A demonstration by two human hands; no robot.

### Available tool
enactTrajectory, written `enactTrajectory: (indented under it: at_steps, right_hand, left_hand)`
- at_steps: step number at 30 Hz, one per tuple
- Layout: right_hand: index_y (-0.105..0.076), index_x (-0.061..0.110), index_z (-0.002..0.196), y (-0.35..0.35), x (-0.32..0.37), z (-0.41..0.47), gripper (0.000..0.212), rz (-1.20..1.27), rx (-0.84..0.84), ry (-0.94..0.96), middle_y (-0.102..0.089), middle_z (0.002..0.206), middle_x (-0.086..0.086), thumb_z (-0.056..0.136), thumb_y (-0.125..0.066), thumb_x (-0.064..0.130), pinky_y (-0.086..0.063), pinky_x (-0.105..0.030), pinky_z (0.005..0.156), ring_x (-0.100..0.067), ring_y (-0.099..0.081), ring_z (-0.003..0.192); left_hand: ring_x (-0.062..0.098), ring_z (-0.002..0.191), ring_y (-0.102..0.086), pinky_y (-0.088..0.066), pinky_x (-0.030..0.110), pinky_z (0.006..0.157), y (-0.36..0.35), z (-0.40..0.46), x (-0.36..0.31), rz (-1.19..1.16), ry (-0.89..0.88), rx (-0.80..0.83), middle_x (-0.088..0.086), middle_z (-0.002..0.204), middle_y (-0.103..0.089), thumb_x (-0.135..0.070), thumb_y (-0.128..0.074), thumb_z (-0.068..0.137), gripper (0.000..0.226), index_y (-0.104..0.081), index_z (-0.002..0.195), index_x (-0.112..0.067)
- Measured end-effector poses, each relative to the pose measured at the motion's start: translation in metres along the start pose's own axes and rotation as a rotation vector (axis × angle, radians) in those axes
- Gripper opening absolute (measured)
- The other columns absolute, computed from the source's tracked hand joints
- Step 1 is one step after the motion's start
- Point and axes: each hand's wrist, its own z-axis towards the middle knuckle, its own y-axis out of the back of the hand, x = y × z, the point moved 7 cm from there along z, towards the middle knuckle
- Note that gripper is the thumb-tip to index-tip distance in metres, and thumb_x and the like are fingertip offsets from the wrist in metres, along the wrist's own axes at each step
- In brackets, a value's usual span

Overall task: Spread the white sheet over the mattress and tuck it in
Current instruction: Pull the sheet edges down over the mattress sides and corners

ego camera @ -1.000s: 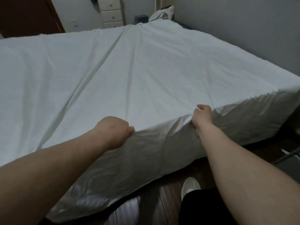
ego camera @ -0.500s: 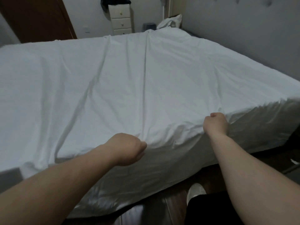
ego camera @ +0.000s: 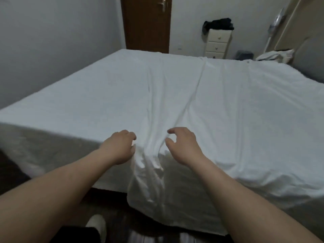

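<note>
The white sheet [ego camera: 245, 120] lies over the middle and right of the mattress [ego camera: 78, 106] and hangs down the near side. Long folds run from the far edge to a bunch at the near edge between my hands. On the left the mattress top and its grey side are bare. My left hand [ego camera: 119, 146] sits at the near edge with fingers curled on the sheet's bunched left border. My right hand [ego camera: 184, 146] hovers over the bunch just to the right, fingers loosely bent, thumb and forefinger apart, holding nothing.
A brown door [ego camera: 147, 23] stands behind the bed's far side. A small cream drawer chest [ego camera: 218, 42] with dark clothes on top is at the back right. A padded headboard [ego camera: 308, 55] and white bundle [ego camera: 275, 56] lie right. My slippered foot [ego camera: 96, 225] is on dark floor.
The view has swung left along the bed. My hands have come close together at the near edge, and my right hand has let go of the sheet.
</note>
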Motion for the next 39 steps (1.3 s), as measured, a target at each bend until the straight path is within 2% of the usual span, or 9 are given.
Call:
enactTrajectory:
  at_steps: [6,9,11,15,23,29,32,36,39]
  right_hand:
    - [-0.061,0.020,0.140,-0.091,0.090,0.045,0.041,-0.090,0.133,0.172,-0.056,0.147,0.000,0.101,-0.050,0.028,-0.033,-0.034,0.114,-0.022,-0.042,0.140]
    - [-0.063,0.019,0.136,-0.136,0.121,0.079,0.040,-0.093,0.166,0.215,-0.058,0.144,-0.002,0.099,-0.051,0.027,-0.035,-0.034,0.113,-0.022,-0.045,0.138]
    - [-0.065,0.020,0.134,-0.153,0.134,0.099,0.039,-0.077,0.155,0.217,-0.060,0.141,-0.002,0.098,-0.052,0.028,-0.038,-0.035,0.111,-0.022,-0.049,0.134]
    - [-0.066,0.020,0.129,-0.180,0.138,0.127,0.035,-0.048,0.153,0.162,-0.063,0.136,0.000,0.098,-0.053,0.028,-0.043,-0.035,0.106,-0.020,-0.055,0.129]
    - [-0.068,0.022,0.127,-0.190,0.148,0.149,0.036,-0.007,0.131,0.063,-0.064,0.134,0.001,0.096,-0.052,0.029,-0.048,-0.042,0.105,-0.025,-0.056,0.127]
    - [-0.066,0.023,0.130,-0.190,0.143,0.139,0.042,-0.200,0.083,0.062,-0.062,0.138,-0.002,0.095,-0.049,0.040,-0.043,-0.045,0.110,-0.029,-0.052,0.132]
    - [-0.060,0.027,0.106,-0.188,0.119,0.129,0.033,-0.284,0.084,0.024,-0.061,0.117,-0.002,0.090,-0.043,0.049,-0.044,-0.050,0.099,-0.033,-0.056,0.121]
    - [-0.044,0.025,0.138,-0.178,0.091,0.100,0.060,-0.406,0.089,-0.013,-0.044,0.148,-0.010,0.092,-0.030,0.060,-0.029,-0.068,0.111,-0.036,-0.039,0.140]
    - [-0.034,0.028,0.150,-0.167,0.082,0.087,0.069,-0.448,0.105,-0.001,-0.031,0.160,-0.006,0.093,-0.026,0.068,-0.022,-0.070,0.115,-0.035,-0.026,0.149]
  left_hand:
    - [0.032,0.117,-0.052,-0.046,0.047,0.089,-0.015,-0.009,0.111,0.248,0.105,-0.091,0.005,0.130,-0.053,-0.037,-0.058,0.096,0.029,-0.053,0.118,-0.019]
    - [0.030,0.078,-0.055,-0.036,0.036,0.058,-0.016,0.004,0.139,0.353,-0.078,-0.196,0.005,0.091,-0.057,-0.030,-0.072,0.090,0.018,-0.061,0.093,-0.016]
    - [0.031,0.063,-0.050,-0.025,0.034,0.049,-0.013,0.009,0.149,0.347,-0.224,-0.232,0.007,0.076,-0.052,-0.021,-0.080,0.082,0.020,-0.062,0.079,-0.012]
    - [0.031,0.060,-0.051,-0.024,0.030,0.046,-0.006,0.015,0.159,0.342,-0.459,-0.251,0.008,0.072,-0.052,-0.009,-0.075,0.079,0.012,-0.063,0.079,-0.011]
    - [0.031,0.050,-0.047,-0.030,0.030,0.039,-0.002,0.006,0.207,0.375,-0.447,-0.185,0.010,0.069,-0.047,0.003,-0.077,0.063,0.026,-0.055,0.074,-0.008]
    - [0.030,0.057,-0.051,-0.024,0.033,0.043,0.003,-0.008,0.283,0.601,-0.297,-0.076,0.007,0.073,-0.048,0.000,-0.074,0.071,0.024,-0.055,0.078,-0.012]
    - [0.031,0.079,-0.060,-0.035,0.034,0.054,0.015,-0.018,0.300,0.657,-0.120,-0.073,0.005,0.090,-0.053,-0.009,-0.055,0.087,0.009,-0.058,0.094,-0.015]
    - [0.027,0.094,-0.067,-0.049,0.032,0.066,0.001,-0.039,0.301,0.714,0.119,0.186,0.002,0.101,-0.065,-0.004,-0.049,0.092,0.021,-0.065,0.095,-0.017]
    - [0.027,0.079,-0.060,-0.056,0.035,0.072,-0.015,-0.056,0.302,0.616,0.260,0.321,0.001,0.078,-0.053,-0.002,-0.052,0.092,0.024,-0.048,0.072,-0.013]
